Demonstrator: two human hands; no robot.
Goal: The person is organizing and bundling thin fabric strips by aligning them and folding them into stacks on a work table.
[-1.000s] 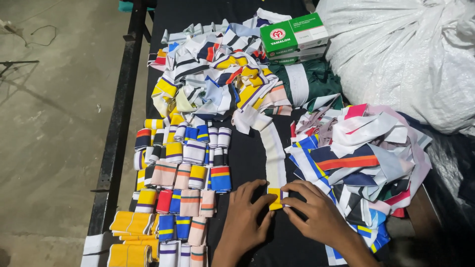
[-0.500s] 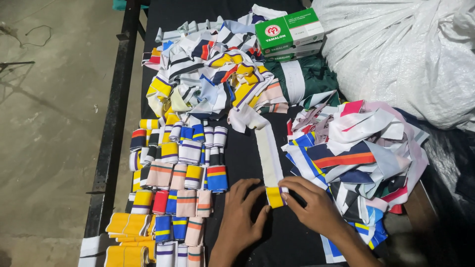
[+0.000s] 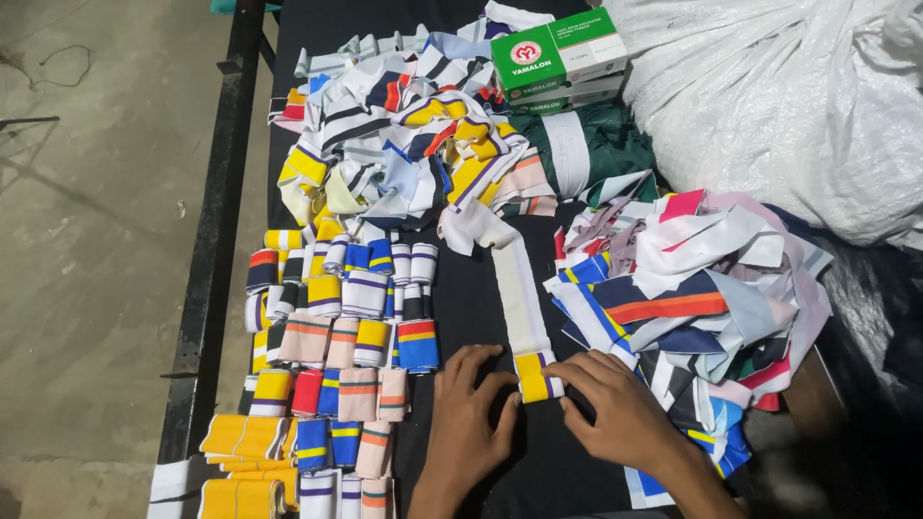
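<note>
A long white strip of ribbed cloth is laid down the middle of the black table, and its near end is rolled into a small yellow-and-white roll. The roll is pinched from both sides: the left hand is pressed flat beside it with the fingers spread and only the fingertips at its left edge, while the right hand is curled over its right edge. How firmly the roll is gripped cannot be told, since the undersides of the fingers are hidden. The far end of the strip is lost under a loose heap of striped strips.

To the left, finished rolls are lined up in rows; the nearest ones are cut off by the bottom edge. To the right, a second heap of strips is piled, its lower part hidden behind the right forearm. A green and white box is set on folded green cloth, and a white sack is only partly shown.
</note>
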